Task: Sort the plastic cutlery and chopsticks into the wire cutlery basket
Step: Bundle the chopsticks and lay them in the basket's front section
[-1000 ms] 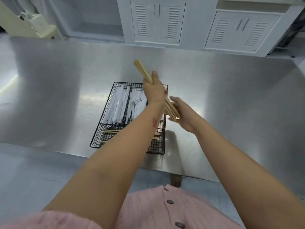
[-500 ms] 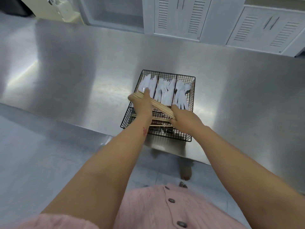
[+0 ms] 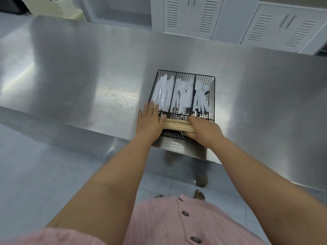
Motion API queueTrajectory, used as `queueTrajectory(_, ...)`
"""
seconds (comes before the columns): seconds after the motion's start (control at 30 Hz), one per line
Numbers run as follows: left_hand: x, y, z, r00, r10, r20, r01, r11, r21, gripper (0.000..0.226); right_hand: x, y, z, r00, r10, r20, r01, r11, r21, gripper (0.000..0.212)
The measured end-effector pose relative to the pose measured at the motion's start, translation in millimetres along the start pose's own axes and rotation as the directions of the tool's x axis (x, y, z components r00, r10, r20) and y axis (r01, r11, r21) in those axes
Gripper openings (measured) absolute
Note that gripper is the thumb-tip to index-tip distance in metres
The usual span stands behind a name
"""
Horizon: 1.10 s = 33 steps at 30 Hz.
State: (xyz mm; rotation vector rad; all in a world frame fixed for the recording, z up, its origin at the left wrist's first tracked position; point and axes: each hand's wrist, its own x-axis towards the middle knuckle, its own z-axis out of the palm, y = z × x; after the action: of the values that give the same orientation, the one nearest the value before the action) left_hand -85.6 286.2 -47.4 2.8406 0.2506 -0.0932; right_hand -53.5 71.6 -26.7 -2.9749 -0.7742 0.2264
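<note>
Head view: downward look at steel counter (image 3: 79, 71), both forearms extended to basket at near edge.
Basket (image 3: 213, 96): black wire, on counter close to front edge; three long compartments at far side, one crosswise compartment at near side.
Knives (image 3: 163, 94): white plastic, far-left compartment.
Forks (image 3: 184, 96): white plastic, middle compartment.
Spoons (image 3: 202, 98): white plastic, far-right compartment.
Chopsticks (image 3: 177, 125): wooden bundle, lying crosswise in near compartment, level with or just above rim; seated or not, cannot tell.
Left hand (image 3: 150, 121): fingers extended flat, palm against left end of bundle and basket's left wall; pressing, not gripping.
Right hand (image 3: 203, 129): curled over right end of bundle, closed around it.
Stage (judgement): final settling of bundle; sorting nearly complete.
Risk 1: bundle longer than slot appears to allow; ends likely to ride on rim and roll out once let go.
Risk 2: sideways push from left hand may slide light basket along smooth steel, or toward near edge.
Risk 3: uneven release may fan sticks apart, tips catching in mesh.
Precaution: lower both ends together, confirm seating below rim before withdrawal.
</note>
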Motion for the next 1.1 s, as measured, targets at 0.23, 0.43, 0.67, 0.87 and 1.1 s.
queueTrajectory(0.23,-1.3,-2.3,-0.9,1.0,-0.028,-0.005,0.028,0.998,-0.052,0.062,-13.1,3.0,15.3,0.933,0.02,-0.358,-0.042,0.998,-0.054,0.052)
queueTrajectory(0.43,3.9,-4.2,-6.7,0.991,-0.13,0.009,0.13,0.975,-0.183,0.064,-8.7,7.5,18.4,0.911,0.286,-0.296,-0.271,0.958,0.09,0.062)
queueTrajectory(0.67,22.1,-6.2,-15.4,0.976,-0.217,-0.026,0.191,0.906,-0.379,0.053,4.7,13.0,21.3,0.847,0.527,-0.068,-0.476,0.81,0.342,0.063)
queueTrajectory(0.87,43.2,-7.0,-14.5,0.918,-0.386,-0.089,0.316,0.849,-0.424,0.026,19.9,12.3,14.8,0.698,0.715,-0.024,-0.582,0.587,0.563,0.03)
queueTrajectory(1.1,50.9,1.6,-18.4,0.886,-0.454,-0.094,0.372,0.817,-0.44,0.027,25.2,17.0,10.5,0.667,0.745,-0.007,-0.594,0.537,0.599,0.028)
